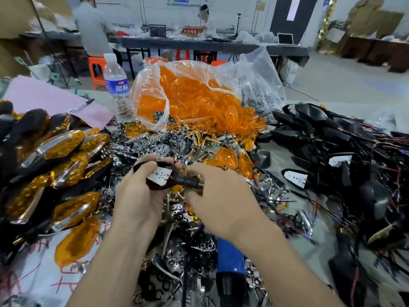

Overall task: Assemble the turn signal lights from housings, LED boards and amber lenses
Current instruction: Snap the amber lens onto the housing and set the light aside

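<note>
My left hand (pixel 138 193) grips a black turn signal housing (pixel 163 178) with a white LED board (pixel 159 175) showing in its open face. My right hand (pixel 218 196) holds the housing's black stem (pixel 190 182) from the right; its fingertips are hidden. A clear bag of amber lenses (pixel 194 100) stands behind, with loose amber lenses (pixel 228 158) just beyond my hands. Black housings with wires (pixel 332 138) are heaped on the right. Finished lights with amber lenses (pixel 59 147) pile up on the left.
Chrome reflector parts (pixel 152 142) litter the table around my hands. A water bottle (pixel 116 85) and a pink sheet with a pen (pixel 80 105) lie at the back left. A blue and black tool (pixel 230 262) lies under my right forearm. Two people work at a far table (pixel 177 44).
</note>
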### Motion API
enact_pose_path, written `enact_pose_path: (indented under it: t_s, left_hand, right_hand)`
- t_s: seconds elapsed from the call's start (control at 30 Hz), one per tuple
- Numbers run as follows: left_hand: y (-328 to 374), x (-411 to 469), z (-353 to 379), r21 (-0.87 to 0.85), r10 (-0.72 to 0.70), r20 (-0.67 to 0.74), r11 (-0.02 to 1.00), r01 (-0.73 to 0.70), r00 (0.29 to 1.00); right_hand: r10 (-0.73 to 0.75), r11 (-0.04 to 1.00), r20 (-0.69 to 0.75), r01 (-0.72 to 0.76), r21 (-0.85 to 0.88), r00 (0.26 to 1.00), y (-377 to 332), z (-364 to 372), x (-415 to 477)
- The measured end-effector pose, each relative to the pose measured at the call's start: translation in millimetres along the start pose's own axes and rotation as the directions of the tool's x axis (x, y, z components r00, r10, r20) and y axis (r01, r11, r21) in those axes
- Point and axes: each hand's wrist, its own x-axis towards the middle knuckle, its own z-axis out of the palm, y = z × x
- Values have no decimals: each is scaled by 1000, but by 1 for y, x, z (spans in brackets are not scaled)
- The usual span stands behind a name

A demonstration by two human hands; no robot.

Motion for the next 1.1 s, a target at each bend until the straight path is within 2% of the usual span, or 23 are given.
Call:
enact_pose_path:
  t_s: [0.1,0.17,0.23,0.3,0.43,0.53,0.63,0.73,0.87,1.0,1.1]
  left_hand:
    - [-2,5,-4,-89,-19,-68,996,13,998]
    - [-4,6,-5,-65,25,-114,997,-33,993]
    - [-4,5,-7,-28,59,-144,998,-63,988]
    - [-3,4,-9,36,82,-116,996,-79,990]
    - [0,-2,-4,177,53,52,982,-62,997]
    - [-7,-7,0,287,20,123,956,-55,992]
    - [-14,-11,2,291,-11,152,956,-34,988]
    - [-12,-10,1,249,-45,212,968,-10,976]
    - [-11,-4,-2,423,41,258,894,-151,965]
    - [-9,-5,0,460,155,251,849,-259,955]
    - [-9,-6,3,365,123,214,910,-197,969]
  right_hand:
    - [-11,995,29,14,-103,1000,-7,-15,3]
    - [-17,1000,107,19,-13,994,-12,-20,3]
    - [-36,997,250,18,73,968,-14,-20,3]
    - [-41,991,326,-4,137,945,-11,-18,6]
    - [-23,925,211,-60,375,977,3,-10,18]
    - [-14,839,183,-88,537,983,4,9,21]
    - [32,815,129,-100,571,991,9,31,25]
    - [89,745,132,-154,649,987,14,39,29]
    - [124,659,80,-142,739,989,16,42,29]
    - [121,750,-27,-73,658,992,14,48,28]
    - [119,749,-71,-43,661,990,14,52,28]
